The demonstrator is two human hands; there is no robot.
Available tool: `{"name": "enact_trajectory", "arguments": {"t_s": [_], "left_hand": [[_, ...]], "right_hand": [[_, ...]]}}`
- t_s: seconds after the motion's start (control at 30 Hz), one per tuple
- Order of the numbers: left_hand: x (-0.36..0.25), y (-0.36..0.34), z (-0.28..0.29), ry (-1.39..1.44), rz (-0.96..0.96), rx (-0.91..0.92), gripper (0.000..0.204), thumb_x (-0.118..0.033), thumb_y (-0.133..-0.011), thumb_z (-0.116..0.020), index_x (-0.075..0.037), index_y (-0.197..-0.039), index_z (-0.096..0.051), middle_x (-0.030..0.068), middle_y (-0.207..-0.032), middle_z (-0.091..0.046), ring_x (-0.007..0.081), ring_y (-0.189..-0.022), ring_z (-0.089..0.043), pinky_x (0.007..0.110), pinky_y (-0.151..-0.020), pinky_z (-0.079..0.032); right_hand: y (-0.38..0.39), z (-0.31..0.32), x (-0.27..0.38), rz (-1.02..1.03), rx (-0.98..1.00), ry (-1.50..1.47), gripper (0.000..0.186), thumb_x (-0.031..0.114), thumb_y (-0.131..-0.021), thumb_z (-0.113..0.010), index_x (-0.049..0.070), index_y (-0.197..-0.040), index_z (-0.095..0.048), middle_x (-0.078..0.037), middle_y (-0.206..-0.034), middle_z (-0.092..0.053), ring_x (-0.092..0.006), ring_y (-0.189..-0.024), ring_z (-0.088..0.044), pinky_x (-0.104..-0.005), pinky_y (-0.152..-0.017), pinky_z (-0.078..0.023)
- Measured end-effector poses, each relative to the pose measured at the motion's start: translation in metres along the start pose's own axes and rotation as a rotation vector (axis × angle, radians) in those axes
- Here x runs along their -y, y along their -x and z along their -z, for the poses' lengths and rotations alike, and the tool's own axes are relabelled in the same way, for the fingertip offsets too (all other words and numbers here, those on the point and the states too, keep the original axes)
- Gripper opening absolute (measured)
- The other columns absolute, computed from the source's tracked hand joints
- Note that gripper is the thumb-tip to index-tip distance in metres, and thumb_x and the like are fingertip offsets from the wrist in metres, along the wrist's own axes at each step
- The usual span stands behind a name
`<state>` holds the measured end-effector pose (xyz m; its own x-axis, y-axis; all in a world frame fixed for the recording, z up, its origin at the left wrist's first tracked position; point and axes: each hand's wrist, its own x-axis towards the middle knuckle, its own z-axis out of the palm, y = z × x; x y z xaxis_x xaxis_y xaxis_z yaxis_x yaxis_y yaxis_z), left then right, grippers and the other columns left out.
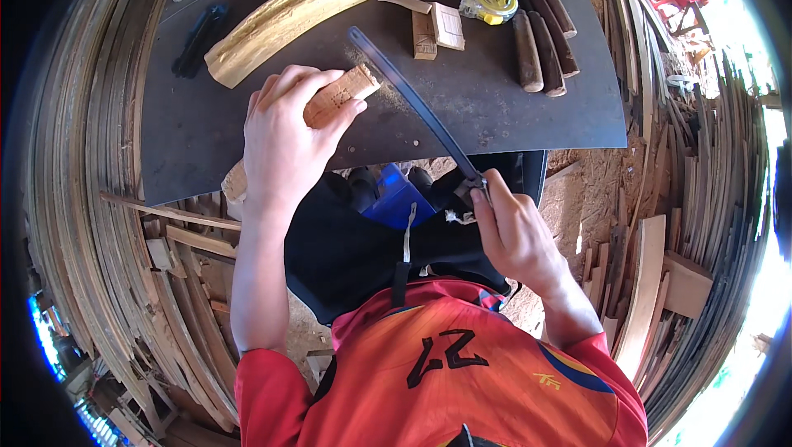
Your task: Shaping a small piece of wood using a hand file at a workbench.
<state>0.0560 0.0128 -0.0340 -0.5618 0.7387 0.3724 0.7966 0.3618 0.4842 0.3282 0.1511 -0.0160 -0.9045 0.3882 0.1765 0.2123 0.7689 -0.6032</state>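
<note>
My left hand [287,137] is closed around a short wooden block [337,102] over the near part of the dark tabletop [561,121]. The block's rough end sticks out past my thumb and fingers. My right hand [518,236] grips the handle end of a long, narrow saw [417,108] with a blue frame, which looks like a hacksaw. It slants away to the upper left, its far tip just beyond the block and apart from it. Sawdust lies on the tabletop around the saw's far half. The cutting edge cannot be made out from above.
Further back lie a thick, curved wood piece [289,22], small wooden blocks [448,26], a yellow tape measure [488,1] and several wooden-handled tools [546,47]. A dark object [200,41] is at the left. Stacked wood strips [91,158] flank the table. Something blue [398,198] shows below it.
</note>
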Motion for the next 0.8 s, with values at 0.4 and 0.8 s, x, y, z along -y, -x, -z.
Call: {"name": "enact_trajectory", "arguments": {"t_s": [0.4,0.8], "left_hand": [[-0.003,0.001,0.001,-0.026,-0.039,-0.046,0.038,-0.030,-0.088,-0.090,-0.008,-0.115,-0.077,0.0061,-0.111,-0.075,0.0313,-0.103,-0.071,0.046,-0.097,-0.052],[-0.010,0.010,-0.004,-0.189,-0.081,-0.120,0.041,-0.034,-0.085,-0.092,-0.014,-0.119,-0.079,0.0007,-0.116,-0.072,0.0243,-0.106,-0.068,0.043,-0.098,-0.050]], "right_hand": [[-0.020,-0.010,-0.004,0.110,-0.059,0.113,0.023,0.009,-0.106,-0.068,-0.007,-0.119,-0.061,-0.020,-0.073,-0.059,-0.0372,-0.060,-0.058,-0.0463,-0.060,-0.048],[-0.027,-0.010,0.006,0.053,-0.031,0.074,0.017,0.009,-0.107,-0.067,-0.004,-0.112,-0.059,-0.020,-0.067,-0.055,-0.0379,-0.059,-0.057,-0.0475,-0.058,-0.046]]}}
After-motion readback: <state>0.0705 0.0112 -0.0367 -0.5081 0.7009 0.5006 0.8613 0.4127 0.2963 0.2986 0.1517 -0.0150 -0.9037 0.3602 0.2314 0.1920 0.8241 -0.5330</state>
